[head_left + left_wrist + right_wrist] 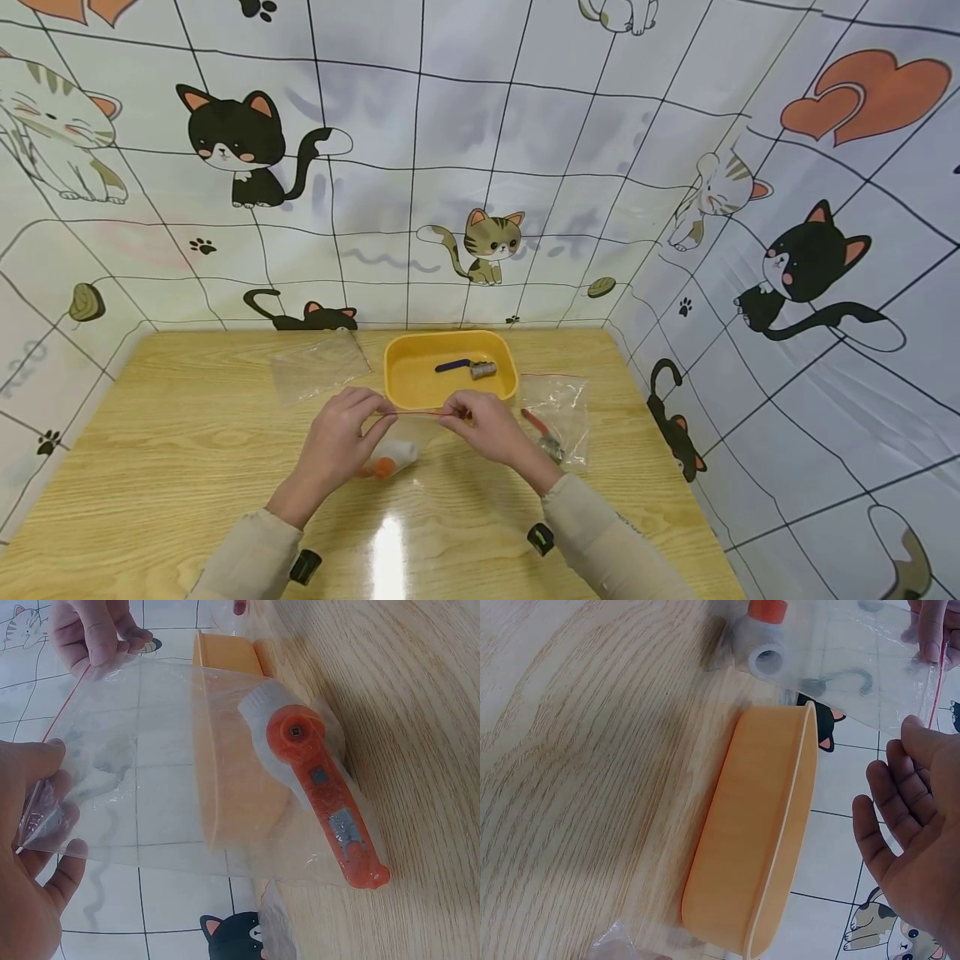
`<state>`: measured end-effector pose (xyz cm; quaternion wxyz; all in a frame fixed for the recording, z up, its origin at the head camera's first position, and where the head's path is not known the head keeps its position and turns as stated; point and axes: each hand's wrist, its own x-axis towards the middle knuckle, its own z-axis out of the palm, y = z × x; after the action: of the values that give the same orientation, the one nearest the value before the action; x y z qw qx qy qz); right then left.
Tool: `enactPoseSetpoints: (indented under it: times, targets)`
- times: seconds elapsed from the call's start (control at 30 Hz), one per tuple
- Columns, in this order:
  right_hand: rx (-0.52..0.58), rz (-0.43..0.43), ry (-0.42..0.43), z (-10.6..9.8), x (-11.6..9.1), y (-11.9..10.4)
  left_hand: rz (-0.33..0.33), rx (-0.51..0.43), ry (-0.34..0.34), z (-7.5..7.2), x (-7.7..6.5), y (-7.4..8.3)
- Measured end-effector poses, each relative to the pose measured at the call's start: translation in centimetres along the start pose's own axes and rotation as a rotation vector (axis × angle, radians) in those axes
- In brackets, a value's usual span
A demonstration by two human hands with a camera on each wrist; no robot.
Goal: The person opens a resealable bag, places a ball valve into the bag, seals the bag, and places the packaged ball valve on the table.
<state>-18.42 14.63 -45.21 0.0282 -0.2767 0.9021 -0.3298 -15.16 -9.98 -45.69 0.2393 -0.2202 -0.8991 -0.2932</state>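
Note:
A clear zip bag (157, 772) with a red strip along its top hangs between my two hands. My left hand (337, 442) pinches one end of that top edge, and my right hand (487, 427) pinches the other end between thumb and fingers. Inside the bag, at its bottom near the tabletop, lies a white plastic ball valve (401, 452) with an orange lever handle (330, 802). The right wrist view shows the valve's round white opening (767, 660). Just beyond the hands stands a yellow tray (412, 387).
In the tray lies a metal valve (482, 369) with a blue lever. To the right, another clear bag (573, 408) holds a red-handled metal valve (542, 429). A flat clear bag (315, 367) lies at the back left of the wooden table (187, 467). Cat-printed sheeting (375, 192) stands behind.

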Motion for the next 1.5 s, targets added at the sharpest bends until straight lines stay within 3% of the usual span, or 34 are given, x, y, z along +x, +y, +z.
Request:
enactPoseSetpoints:
  times: [0.47, 1.33, 1.5]
  targets:
    - [0.047, 0.039, -0.012, -0.1, -0.1, 0.0, -0.004, -0.009, 0.001, -0.1, 0.0, 0.0]
    - [-0.018, -0.045, 0.076, 0.5, -0.7, 0.8, -0.026, -0.036, -0.005, -0.7, -1.1, -0.8]
    - [-0.026, -0.02, 0.071, 0.7, -0.7, 0.8, -0.029, -0.035, -0.013, -0.9, -1.1, -0.8]
